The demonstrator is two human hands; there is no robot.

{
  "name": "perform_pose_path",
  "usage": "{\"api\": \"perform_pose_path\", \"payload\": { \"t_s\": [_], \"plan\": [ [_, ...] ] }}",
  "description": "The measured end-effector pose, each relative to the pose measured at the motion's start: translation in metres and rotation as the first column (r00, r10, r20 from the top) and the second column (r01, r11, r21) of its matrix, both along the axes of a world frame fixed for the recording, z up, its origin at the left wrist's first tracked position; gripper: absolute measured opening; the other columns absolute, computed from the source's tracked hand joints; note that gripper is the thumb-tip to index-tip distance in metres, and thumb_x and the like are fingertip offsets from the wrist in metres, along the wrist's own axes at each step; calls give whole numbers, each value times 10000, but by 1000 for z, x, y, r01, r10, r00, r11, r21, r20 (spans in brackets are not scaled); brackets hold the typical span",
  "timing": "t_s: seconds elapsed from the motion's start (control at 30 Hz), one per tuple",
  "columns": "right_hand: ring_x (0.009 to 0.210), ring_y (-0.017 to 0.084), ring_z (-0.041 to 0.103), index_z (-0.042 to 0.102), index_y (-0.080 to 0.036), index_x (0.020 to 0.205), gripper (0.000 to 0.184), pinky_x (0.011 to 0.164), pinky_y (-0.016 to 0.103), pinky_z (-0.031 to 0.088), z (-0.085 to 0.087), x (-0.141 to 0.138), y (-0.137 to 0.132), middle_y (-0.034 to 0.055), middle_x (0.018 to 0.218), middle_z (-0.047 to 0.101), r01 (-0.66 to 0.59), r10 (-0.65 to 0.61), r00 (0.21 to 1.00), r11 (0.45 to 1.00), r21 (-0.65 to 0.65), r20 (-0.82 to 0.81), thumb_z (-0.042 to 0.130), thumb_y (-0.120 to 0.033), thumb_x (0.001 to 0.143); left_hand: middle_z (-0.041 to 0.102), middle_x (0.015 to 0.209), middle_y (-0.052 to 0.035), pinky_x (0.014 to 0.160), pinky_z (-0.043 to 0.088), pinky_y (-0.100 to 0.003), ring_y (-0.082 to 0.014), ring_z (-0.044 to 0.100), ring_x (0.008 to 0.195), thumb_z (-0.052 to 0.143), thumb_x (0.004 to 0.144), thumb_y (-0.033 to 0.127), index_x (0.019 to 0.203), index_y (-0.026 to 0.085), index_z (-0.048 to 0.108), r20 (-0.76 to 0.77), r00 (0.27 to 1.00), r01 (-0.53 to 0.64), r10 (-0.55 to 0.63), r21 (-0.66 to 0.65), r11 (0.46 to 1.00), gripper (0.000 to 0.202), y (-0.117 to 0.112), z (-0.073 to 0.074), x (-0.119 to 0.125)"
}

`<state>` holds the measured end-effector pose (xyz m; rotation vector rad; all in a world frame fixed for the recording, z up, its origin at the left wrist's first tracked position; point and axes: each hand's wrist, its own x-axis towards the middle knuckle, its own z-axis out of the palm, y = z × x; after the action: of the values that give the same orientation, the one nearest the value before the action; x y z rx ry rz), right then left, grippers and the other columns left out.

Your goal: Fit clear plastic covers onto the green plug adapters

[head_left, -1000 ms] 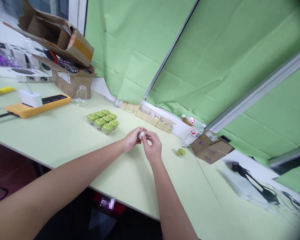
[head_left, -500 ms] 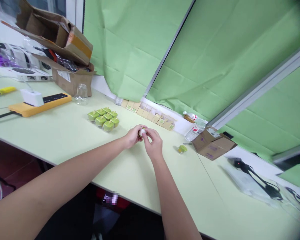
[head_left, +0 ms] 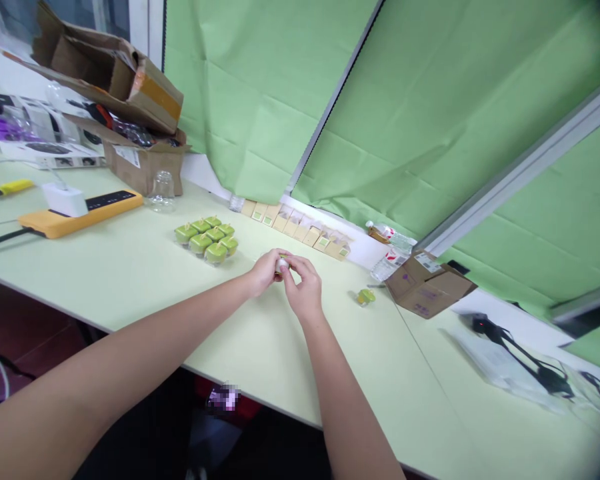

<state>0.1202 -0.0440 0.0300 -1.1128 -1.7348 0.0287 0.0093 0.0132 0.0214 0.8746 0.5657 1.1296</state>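
Over the middle of the pale table (head_left: pixel 260 340), my left hand (head_left: pixel 265 272) and my right hand (head_left: pixel 303 283) meet around a small item with a round white face (head_left: pixel 281 265). The fingers of both hands are closed on it, and they cover most of its sides, so its kind does not show. Left of my hands stands a tight group of small clear cups with green tops (head_left: pixel 207 239). One more cup with a green top (head_left: pixel 365 297) stands alone to the right of my right hand.
A row of small tan boxes (head_left: pixel 300 229) lines the wall. At the left are a yellow power strip (head_left: pixel 103 212), a clear jar (head_left: pixel 161 190) and cardboard boxes (head_left: pixel 147 163). Plastic bottles (head_left: pixel 390 260), an open carton (head_left: pixel 427 287) and black cables (head_left: pixel 525 363) are at the right.
My hands and the white-faced item have shifted slightly left, and my right fingers have moved a little over it. The cups have stayed in place.
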Motion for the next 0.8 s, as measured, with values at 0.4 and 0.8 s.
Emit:
{"api": "perform_pose_path", "payload": {
  "t_s": [0.4, 0.8],
  "plan": [
    [972, 188, 615, 674, -226, 1017, 203, 873, 359, 560, -5, -1, 4, 64, 1039, 633, 0, -8, 977, 999, -37, -211, 639, -311, 836, 578, 711, -17, 437, 341, -198, -115, 485, 540, 490, 740, 313, 906, 184, 623, -30, 999, 35, -33, 72, 997, 248, 7, -8, 2],
    [835, 185, 661, 613, -188, 960, 346, 715, 363, 614, -6, 4, 11, 61, 948, 672, -214, -110, 740, 897, -388, -664, 653, -496, 807, 553, 714, 7, 423, 325, -176, -59, 457, 494, 716, 757, 450, 936, 185, 603, -37, 995, 99, -94, 171, 980, 339, -4, 3, -3]
  ]
}}
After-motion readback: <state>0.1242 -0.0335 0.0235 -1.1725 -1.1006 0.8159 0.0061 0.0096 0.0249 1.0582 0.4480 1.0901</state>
